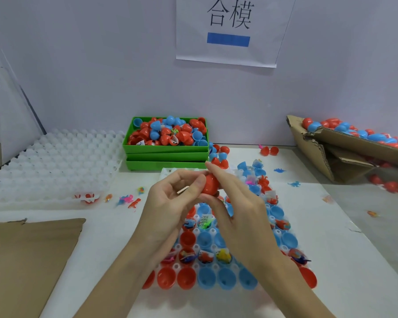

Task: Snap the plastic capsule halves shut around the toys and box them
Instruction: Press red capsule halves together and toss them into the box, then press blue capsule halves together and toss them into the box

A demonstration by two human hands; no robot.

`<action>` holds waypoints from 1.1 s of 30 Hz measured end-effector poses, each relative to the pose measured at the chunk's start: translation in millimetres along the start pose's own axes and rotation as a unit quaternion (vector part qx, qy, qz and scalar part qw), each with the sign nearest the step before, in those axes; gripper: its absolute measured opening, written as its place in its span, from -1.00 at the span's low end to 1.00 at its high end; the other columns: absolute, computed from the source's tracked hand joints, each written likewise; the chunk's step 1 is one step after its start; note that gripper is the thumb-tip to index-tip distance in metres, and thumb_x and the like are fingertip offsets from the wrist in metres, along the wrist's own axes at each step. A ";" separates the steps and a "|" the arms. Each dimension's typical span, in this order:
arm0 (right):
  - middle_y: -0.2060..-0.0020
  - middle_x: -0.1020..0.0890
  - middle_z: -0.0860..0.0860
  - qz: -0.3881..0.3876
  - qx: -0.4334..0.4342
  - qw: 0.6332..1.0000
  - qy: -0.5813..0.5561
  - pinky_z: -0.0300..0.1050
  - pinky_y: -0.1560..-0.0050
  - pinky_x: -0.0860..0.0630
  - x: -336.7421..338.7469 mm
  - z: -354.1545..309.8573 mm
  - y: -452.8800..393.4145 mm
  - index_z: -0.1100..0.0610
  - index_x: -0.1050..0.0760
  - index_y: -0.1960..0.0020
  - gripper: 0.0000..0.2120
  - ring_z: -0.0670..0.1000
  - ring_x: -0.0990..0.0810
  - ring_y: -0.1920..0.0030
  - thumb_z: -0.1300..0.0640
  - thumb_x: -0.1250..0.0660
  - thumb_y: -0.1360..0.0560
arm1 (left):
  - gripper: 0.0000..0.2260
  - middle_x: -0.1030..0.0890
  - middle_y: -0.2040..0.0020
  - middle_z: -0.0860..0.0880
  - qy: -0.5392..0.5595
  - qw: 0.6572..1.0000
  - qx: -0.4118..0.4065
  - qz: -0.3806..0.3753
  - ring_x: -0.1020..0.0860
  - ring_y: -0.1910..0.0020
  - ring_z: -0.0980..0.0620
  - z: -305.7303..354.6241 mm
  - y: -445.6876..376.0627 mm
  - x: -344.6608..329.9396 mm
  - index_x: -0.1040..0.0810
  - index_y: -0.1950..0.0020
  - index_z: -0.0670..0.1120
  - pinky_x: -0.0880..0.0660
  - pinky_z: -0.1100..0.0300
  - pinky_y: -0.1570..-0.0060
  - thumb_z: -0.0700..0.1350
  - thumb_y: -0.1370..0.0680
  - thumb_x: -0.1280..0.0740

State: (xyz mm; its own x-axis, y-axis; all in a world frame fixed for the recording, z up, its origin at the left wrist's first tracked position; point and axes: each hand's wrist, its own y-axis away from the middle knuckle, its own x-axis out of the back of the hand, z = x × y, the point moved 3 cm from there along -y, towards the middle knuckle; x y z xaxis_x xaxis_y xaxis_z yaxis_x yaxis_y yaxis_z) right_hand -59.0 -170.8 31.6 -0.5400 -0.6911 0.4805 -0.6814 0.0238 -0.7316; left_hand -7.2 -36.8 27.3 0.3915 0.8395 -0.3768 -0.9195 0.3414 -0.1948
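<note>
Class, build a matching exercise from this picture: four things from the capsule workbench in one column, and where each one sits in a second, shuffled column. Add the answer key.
Things
1. red capsule
2. green bin
3. cardboard box
4. empty white tray

Places
A. far right, tilted
B. left side of table
C. between both hands
D. centre back, against the wall

Pairs: 1-C, 2-D, 3-A, 4-B

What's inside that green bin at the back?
The green bin is heaped with red and blue capsule halves, with a few small toys and paper slips among them. Whatever lies under the heap is covered.
</note>
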 end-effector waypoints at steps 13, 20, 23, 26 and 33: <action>0.01 -0.61 -0.11 -0.099 -0.110 0.989 -0.023 -0.41 0.07 -0.51 6.6 29.6 -19.2 0.01 -0.65 -0.23 -0.71 -0.17 -0.58 0.04 -0.09 -0.34 -0.60 | -0.71 -0.74 0.03 0.08 -0.253 0.963 -0.078 0.045 -0.73 0.07 0.08 -3.3 -1.9 2.4 -0.66 -0.17 0.00 -0.62 0.31 0.11 0.11 -0.61 -0.27; -0.29 -0.62 0.23 0.187 -0.306 0.641 -0.678 -0.03 -0.20 -0.59 90.9 109.5 -98.1 0.16 -0.35 -0.47 -0.56 0.19 -0.63 -0.30 -0.08 -0.01 -0.75 | -0.64 -0.72 0.09 0.02 -0.270 0.957 -0.077 0.079 -0.70 0.14 0.00 -1.4 -4.7 12.6 -0.69 -0.01 -0.04 -0.69 0.10 0.16 0.14 -0.64 -0.18; -0.28 -0.62 0.19 0.082 -0.390 0.759 -0.515 -0.04 -0.14 -0.58 78.0 133.5 -90.7 0.18 -0.36 -0.47 -0.51 0.14 -0.65 -0.24 -0.12 0.03 -0.75 | -0.63 -0.73 0.12 0.04 -0.291 0.950 -0.077 0.081 -0.70 0.18 0.02 -1.8 -6.1 14.6 -0.70 0.05 -0.03 -0.69 0.10 0.15 0.14 -0.65 -0.19; -0.14 -0.69 0.11 -0.019 -0.375 0.908 -0.184 -0.25 0.08 -0.62 56.3 150.6 -68.2 0.12 -0.57 -0.25 -0.74 -0.01 -0.71 -0.03 0.08 -0.14 -0.74 | -0.64 -0.73 0.14 0.07 -0.313 0.942 -0.085 0.085 -0.69 0.20 0.04 -1.8 -6.6 15.9 -0.70 0.08 0.01 -0.68 0.12 0.16 0.15 -0.65 -0.19; 0.07 -0.62 -0.11 -0.135 -0.233 0.947 0.173 -0.45 0.21 -0.40 37.2 161.0 -56.3 0.07 -0.69 -0.09 -0.87 -0.16 -0.55 0.18 0.22 -0.40 -0.61 | -0.66 -0.72 0.16 0.08 -0.324 0.938 -0.086 0.093 -0.68 0.17 0.08 0.0 -5.6 16.6 -0.70 0.11 0.01 -0.65 0.14 0.19 0.09 -0.67 -0.20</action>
State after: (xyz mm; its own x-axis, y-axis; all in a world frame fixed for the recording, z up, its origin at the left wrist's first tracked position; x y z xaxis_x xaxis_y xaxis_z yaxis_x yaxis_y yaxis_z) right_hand 38.8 -314.1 12.8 -0.3893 -0.4419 0.8082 -0.9185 0.2520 -0.3046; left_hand 4.5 -24.7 22.1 0.0715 0.9774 0.1990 -0.9287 0.1381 -0.3442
